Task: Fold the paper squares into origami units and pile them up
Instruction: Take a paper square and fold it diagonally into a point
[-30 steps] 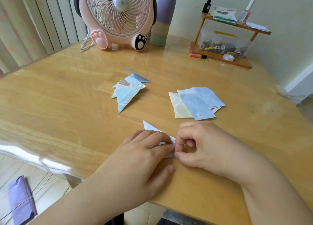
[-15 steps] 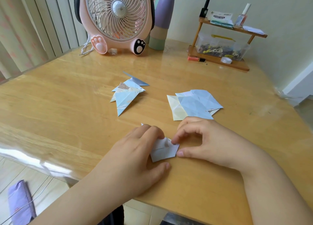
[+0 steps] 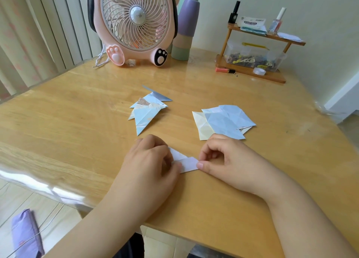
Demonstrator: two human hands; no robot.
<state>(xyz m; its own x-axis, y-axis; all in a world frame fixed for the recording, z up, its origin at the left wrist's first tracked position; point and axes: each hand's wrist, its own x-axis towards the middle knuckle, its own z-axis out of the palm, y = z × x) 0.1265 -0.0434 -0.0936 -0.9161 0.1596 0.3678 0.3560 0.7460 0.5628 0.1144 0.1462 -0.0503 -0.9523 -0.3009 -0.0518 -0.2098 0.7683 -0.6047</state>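
Head view is showing two hands working one pale paper piece [image 3: 185,161] flat on the wooden table [image 3: 77,121], near its front edge. The left hand [image 3: 149,166] is lying over the piece's left part with its fingers curled down onto it, pressing it to the table. The right hand [image 3: 227,164] is pinching the piece's right edge between thumb and forefinger, its other fingers curled in. Beyond the hands, two groups of paper are lying well apart: a pile of folded pointed units [image 3: 148,110] to the left, too overlapped to count, and a loose stack of creased squares [image 3: 223,121] to the right, at least three sheets showing, one cream and the others pale blue. Farther back, one pink fan [image 3: 134,24], one stack of pastel cups [image 3: 184,28] and one small wooden shelf [image 3: 256,49] carrying two little bottles are standing.
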